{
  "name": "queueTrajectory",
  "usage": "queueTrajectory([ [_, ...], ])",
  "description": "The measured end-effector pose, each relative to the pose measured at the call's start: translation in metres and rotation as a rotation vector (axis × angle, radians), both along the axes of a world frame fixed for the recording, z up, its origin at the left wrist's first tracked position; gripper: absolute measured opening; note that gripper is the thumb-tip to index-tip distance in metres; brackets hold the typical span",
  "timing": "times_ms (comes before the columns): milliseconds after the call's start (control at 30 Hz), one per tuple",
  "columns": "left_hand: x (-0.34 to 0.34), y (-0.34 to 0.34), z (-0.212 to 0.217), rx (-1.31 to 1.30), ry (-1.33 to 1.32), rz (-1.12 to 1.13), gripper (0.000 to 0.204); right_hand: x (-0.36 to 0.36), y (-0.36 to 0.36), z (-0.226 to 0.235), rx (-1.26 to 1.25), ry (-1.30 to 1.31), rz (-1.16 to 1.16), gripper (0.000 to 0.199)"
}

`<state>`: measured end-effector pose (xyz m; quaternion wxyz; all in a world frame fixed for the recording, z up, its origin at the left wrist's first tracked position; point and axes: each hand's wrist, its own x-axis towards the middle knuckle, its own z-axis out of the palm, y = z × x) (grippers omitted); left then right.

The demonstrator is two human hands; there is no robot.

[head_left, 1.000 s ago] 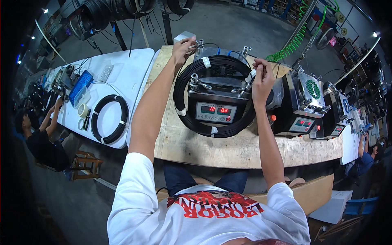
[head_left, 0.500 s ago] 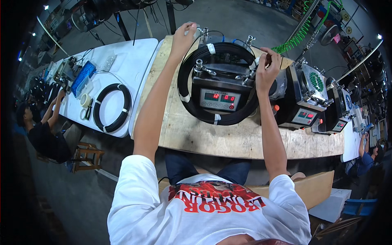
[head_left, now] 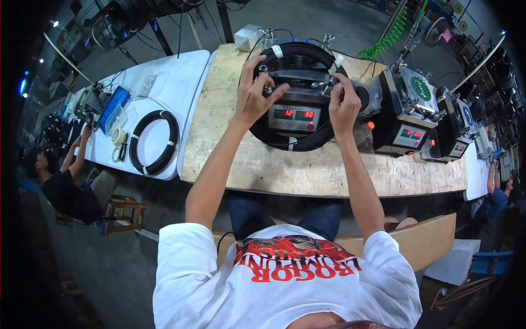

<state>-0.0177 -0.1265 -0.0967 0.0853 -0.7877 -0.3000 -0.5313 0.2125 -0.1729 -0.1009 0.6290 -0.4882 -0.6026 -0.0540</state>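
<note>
Black cable coil (head_left: 309, 144) around a display machine (head_left: 296, 117), left hand (head_left: 253, 100) with grip unclenched by the machine's left knob (head_left: 263, 68), right hand (head_left: 344, 107) curled near the machine's right clamp (head_left: 319, 85), whether grasping cannot tell, clear bag (head_left: 375, 94) between the machine and a second machine (head_left: 408, 136).

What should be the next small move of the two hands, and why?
Perhaps grip the front-right metal clamp with the right hand: that hand is close beside it, and the left hand is at the front-left metal clamp.
</note>
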Motion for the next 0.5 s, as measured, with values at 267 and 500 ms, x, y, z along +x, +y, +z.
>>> queueTrajectory([
  [267,0.008,0.012,-0.025,-0.033,-0.647,0.128,0.024,0.018,0.012,-0.026,0.108,-0.123,-0.045,0.028],
  [500,0.003,0.008,-0.031,-0.045,-0.465,0.413,0.013,0.02,0.012,-0.032,0.153,-0.184,-0.028,0.034],
])
